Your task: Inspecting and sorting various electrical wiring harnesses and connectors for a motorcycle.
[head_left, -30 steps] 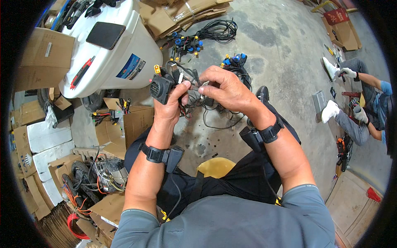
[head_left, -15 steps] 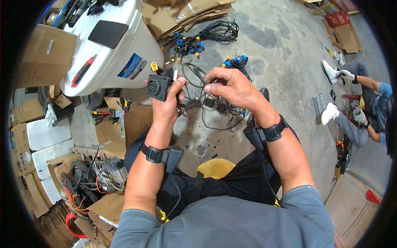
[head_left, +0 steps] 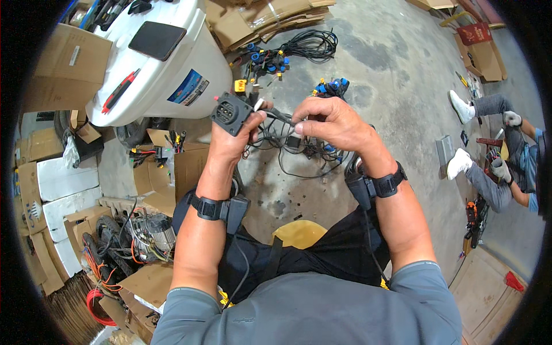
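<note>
My left hand [head_left: 234, 137] is closed round a square black socket connector [head_left: 231, 112], whose round pin face points up toward me. A yellow plug [head_left: 240, 86] and a white connector [head_left: 259, 104] show beside it, just past the fingers. My right hand [head_left: 330, 122] pinches a black cable [head_left: 282, 117] between thumb and fingertips, right of the connector. Below both hands a tangle of thin black wires [head_left: 293, 141] hangs or lies over the floor; which wires belong to the held connector I cannot tell.
A white tub [head_left: 201, 69] at the upper left bears a phone [head_left: 157, 40] and a red-black cutting tool [head_left: 121, 91]. Cable bundles [head_left: 310, 46] lie on the floor ahead. Open cartons [head_left: 190, 167] and a motor [head_left: 156, 233] stand left. A gloved co-worker [head_left: 509, 155] sits at right.
The black connector has moved slightly right and turned, its pin face tilting more upward. My right hand has shifted a little right and down, still pinching the cable.
</note>
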